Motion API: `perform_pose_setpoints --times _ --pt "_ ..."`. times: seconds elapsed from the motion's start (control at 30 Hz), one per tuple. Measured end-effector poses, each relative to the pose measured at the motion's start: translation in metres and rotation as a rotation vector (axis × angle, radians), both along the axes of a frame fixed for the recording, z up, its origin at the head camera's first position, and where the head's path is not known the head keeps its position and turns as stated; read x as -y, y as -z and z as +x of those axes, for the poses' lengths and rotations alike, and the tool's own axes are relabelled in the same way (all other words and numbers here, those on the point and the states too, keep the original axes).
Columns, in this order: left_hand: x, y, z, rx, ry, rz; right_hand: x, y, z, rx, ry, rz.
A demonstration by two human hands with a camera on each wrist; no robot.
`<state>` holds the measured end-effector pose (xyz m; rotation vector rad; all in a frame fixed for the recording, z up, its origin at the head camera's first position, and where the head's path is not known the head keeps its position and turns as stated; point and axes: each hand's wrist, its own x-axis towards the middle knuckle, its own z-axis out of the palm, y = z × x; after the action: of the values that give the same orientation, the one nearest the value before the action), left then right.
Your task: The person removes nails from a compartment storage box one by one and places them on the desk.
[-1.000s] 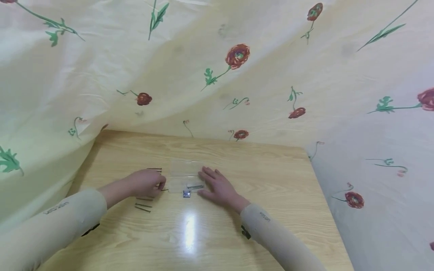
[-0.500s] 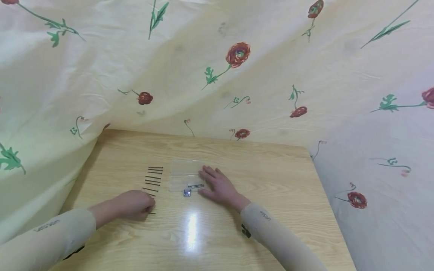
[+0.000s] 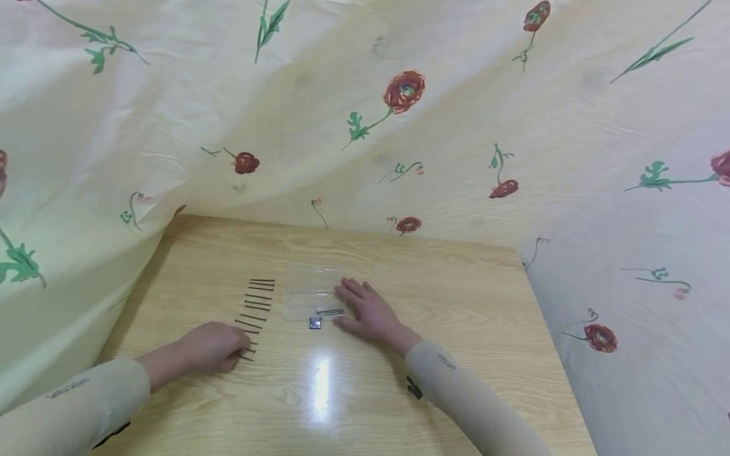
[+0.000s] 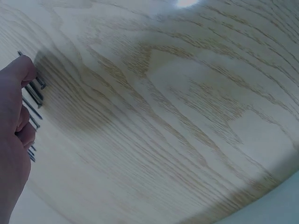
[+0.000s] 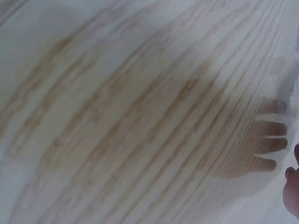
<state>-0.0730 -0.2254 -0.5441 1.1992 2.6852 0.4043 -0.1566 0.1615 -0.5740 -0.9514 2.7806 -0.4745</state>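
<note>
Several dark nails [image 3: 258, 296] lie in a column on the wooden table, left of a clear plastic box [image 3: 302, 278]. At the near end of the column is my left hand [image 3: 213, 347], its fingers curled. In the left wrist view, its fingertips pinch a nail [image 4: 41, 83] low over the table, beside other nails [image 4: 35, 95]. My right hand [image 3: 371, 313] rests with spread fingers against the right side of the box. Inside the box's near compartment lie a few nails [image 3: 329, 311]. The right wrist view catches just part of the right hand [image 5: 292, 186].
A small blue-and-white square [image 3: 315, 323] sits at the box's near edge. Flowered cloth [image 3: 342, 126] hangs behind and along both sides of the wooden table [image 3: 456, 329]. A bright light reflection lies on the tabletop in front of the box.
My left hand has moved from beside the box toward the near left, to the near end of the nail column, uncovering more nails. The right hand has stayed at the box.
</note>
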Motion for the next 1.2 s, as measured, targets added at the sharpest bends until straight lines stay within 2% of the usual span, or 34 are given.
perform_pose_setpoints --times 0.2,0.63,0.83,1.0,1.2 --pt "0.002 -0.001 -0.002 0.013 -0.026 0.009 0.0 -0.004 0.001 0.015 0.004 -0.007" --pt "0.001 0.003 -0.003 0.019 -0.028 0.029 0.0 -0.006 0.0 0.008 -0.003 -0.034" --pt "-0.001 -0.002 -0.005 0.032 -0.014 0.03 0.0 -0.006 0.0 0.007 -0.004 -0.028" --pt "-0.014 -0.015 -0.017 0.047 -0.011 0.043 -0.001 -0.006 0.001 0.002 -0.007 -0.03" --pt "-0.044 -0.036 -0.043 0.093 -0.104 0.002 -0.001 -0.007 0.0 0.01 -0.006 -0.015"
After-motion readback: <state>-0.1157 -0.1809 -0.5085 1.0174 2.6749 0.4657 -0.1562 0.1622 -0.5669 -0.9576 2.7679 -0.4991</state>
